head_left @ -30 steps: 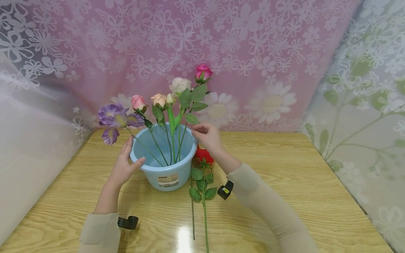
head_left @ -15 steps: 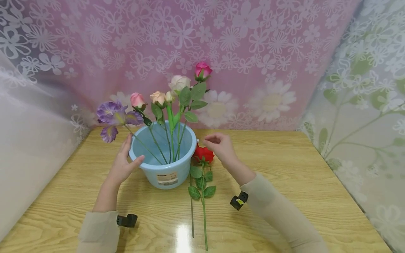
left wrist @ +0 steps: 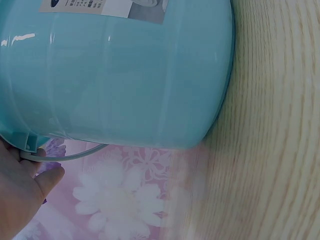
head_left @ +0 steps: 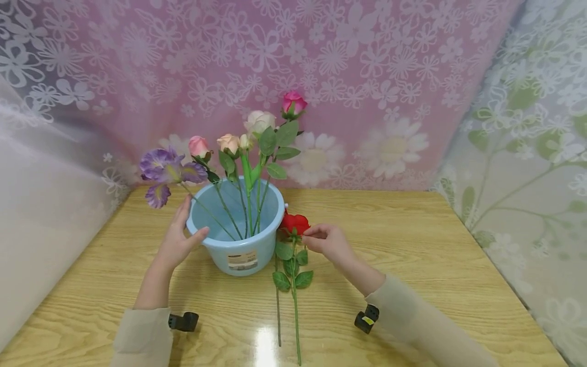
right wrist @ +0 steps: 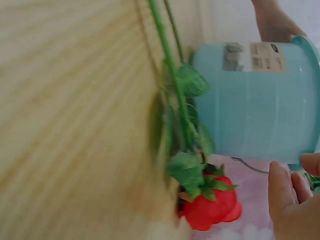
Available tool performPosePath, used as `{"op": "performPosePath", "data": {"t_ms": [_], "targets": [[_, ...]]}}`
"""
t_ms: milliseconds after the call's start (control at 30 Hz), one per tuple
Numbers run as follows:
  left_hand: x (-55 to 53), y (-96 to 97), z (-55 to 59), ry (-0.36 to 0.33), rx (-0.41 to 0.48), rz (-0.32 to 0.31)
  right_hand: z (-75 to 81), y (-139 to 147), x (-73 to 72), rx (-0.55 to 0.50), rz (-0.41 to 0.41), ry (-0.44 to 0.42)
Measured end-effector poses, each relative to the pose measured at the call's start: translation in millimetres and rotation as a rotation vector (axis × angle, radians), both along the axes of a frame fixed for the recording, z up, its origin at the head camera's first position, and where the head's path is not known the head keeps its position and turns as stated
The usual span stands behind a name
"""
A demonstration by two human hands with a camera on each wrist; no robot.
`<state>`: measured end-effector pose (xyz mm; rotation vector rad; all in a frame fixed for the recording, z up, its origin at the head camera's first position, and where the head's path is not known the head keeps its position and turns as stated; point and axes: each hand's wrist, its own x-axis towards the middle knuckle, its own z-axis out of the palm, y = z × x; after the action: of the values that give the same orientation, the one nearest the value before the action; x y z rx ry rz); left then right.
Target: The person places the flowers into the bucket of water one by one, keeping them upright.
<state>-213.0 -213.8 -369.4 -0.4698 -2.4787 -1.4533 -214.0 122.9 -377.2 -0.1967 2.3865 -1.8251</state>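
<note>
My left hand (head_left: 176,244) holds the left side of the light blue bucket (head_left: 240,260), thumb over its rim and fingers along the outside by the handle (left wrist: 75,156). My right hand (head_left: 331,245) hovers close over the red rose (head_left: 295,223), its fingers loosely bent with nothing between them, as the right wrist view shows. The rose lies on the table right of the bucket, its leafy green stem (head_left: 296,321) pointing towards me. Inside the bucket lean a purple iris (head_left: 162,165), a pink rosebud (head_left: 198,146), a peach rose (head_left: 228,142), a white rose (head_left: 260,122) and a hot-pink rose (head_left: 294,103).
A second, darker stem (head_left: 278,316) lies beside the rose's stem on the wooden table (head_left: 412,265). Pink floral cloth (head_left: 357,76) hangs behind the table. White patterned sheets stand at the left (head_left: 55,214) and right (head_left: 527,168).
My right hand has left the bucket's right rim and come down and towards me, beside the red rose's head. The left hand and the flowers in the bucket have barely moved.
</note>
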Motion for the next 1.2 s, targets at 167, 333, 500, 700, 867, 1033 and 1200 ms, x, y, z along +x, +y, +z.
{"op": "performPosePath", "data": {"t_ms": [167, 333, 500, 700, 867, 1033, 1200], "targets": [[11.1, 8.1, 14.0, -0.001, 0.027, -0.014, -13.1, 2.0, 7.1, 0.013, 0.019, -0.034], [19.2, 14.1, 24.6, -0.008, 0.011, -0.007, -24.1, 1.7, 12.9, 0.008, 0.018, -0.096], [20.2, 14.6, 25.4, -0.002, 0.008, -0.005, -31.4, 1.7, 17.5, -0.015, 0.035, -0.146], [6.9, 5.2, 8.8, 0.002, 0.007, -0.007, -39.2, 2.2, 20.1, -0.077, 0.059, -0.216], [-3.8, -2.1, -5.2, 0.008, -0.006, 0.002, -44.6, 4.6, 23.1, -0.084, 0.079, -0.237], [-5.3, -3.0, -6.9, 0.021, -0.003, 0.006, -51.2, 7.7, 28.3, -0.066, 0.125, -0.275], [1.3, 1.7, 1.6, 0.007, -0.004, -0.001, -56.6, 7.5, 33.2, -0.072, 0.150, -0.317]]}}
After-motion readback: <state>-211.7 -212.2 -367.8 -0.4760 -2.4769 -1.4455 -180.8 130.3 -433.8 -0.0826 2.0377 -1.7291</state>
